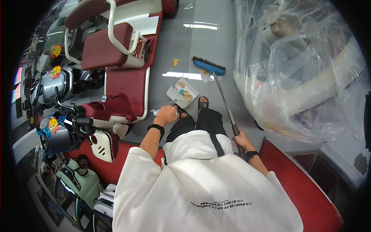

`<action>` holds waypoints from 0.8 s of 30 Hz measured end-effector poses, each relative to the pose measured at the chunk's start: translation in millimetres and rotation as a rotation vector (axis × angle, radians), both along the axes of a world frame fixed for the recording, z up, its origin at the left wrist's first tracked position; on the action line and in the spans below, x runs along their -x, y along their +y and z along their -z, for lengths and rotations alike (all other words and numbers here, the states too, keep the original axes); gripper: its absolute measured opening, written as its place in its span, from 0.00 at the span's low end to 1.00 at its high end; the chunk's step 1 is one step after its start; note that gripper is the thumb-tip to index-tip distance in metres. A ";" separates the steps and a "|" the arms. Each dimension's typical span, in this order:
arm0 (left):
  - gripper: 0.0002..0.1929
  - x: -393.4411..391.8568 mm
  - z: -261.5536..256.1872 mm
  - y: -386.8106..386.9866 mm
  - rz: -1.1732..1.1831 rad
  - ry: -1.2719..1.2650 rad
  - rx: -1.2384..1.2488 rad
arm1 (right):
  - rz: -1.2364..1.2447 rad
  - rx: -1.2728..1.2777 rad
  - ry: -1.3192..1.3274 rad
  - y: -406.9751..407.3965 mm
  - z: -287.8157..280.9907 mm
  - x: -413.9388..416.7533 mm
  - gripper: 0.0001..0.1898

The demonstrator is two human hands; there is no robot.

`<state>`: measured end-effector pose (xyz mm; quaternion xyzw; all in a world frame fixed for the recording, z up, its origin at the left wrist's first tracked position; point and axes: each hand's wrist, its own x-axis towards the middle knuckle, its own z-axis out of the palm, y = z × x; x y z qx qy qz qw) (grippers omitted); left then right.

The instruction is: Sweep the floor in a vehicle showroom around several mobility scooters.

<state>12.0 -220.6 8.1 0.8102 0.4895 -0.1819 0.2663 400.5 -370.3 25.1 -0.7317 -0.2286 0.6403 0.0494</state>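
Note:
My left hand is closed around the handle of a white dustpan that rests on the floor in front of my feet. Pieces of yellowish-brown debris and a bit of blue lie in the pan. In my right hand is the dark grip of a long-handled broom. Its blue head with dark bristles is on the floor, ahead and right of the pan. A whitish scrap with a yellowish piece lies against the head's near side. Farther left is a yellow scrap.
A maroon and white electric tricycle stands close on my left, with several scooters beyond it. Clear plastic sheeting covers a large object on my right. Red panels lie behind me on both sides. Grey tile floor runs ahead.

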 end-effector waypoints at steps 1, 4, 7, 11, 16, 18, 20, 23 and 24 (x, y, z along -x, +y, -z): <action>0.14 1.0 -6.5 2.0 -0.024 -0.053 0.002 | 0.005 -0.002 -0.003 -5.1 -6.1 4.3 0.21; 0.13 9.2 -9.4 3.8 -0.069 -0.170 -0.015 | 0.136 0.012 0.162 -21.5 -21.1 11.8 0.22; 0.12 19.3 -6.9 0.1 -0.118 -0.282 -0.031 | 0.231 0.039 0.265 -28.2 -29.0 27.4 0.22; 0.13 21.0 3.7 -0.7 -0.094 -0.048 0.041 | 0.271 0.109 0.355 -26.3 -32.6 44.7 0.15; 0.17 12.8 0.6 9.9 -0.089 0.043 0.087 | 0.289 0.188 0.429 -15.5 -42.0 46.6 0.12; 0.17 9.9 5.9 7.5 -0.103 0.032 0.083 | 0.183 0.178 0.378 -15.4 -55.5 41.6 0.12; 0.17 9.1 8.1 5.4 -0.097 0.037 0.077 | 0.177 0.188 0.369 -14.1 -70.5 40.2 0.13; 0.15 11.0 2.5 -2.3 -0.095 0.040 0.084 | 0.327 0.237 0.521 -7.8 -86.1 34.5 0.14; 0.16 11.2 -2.7 3.5 -0.092 0.047 0.115 | 0.394 0.231 0.557 -1.1 -87.1 32.8 0.14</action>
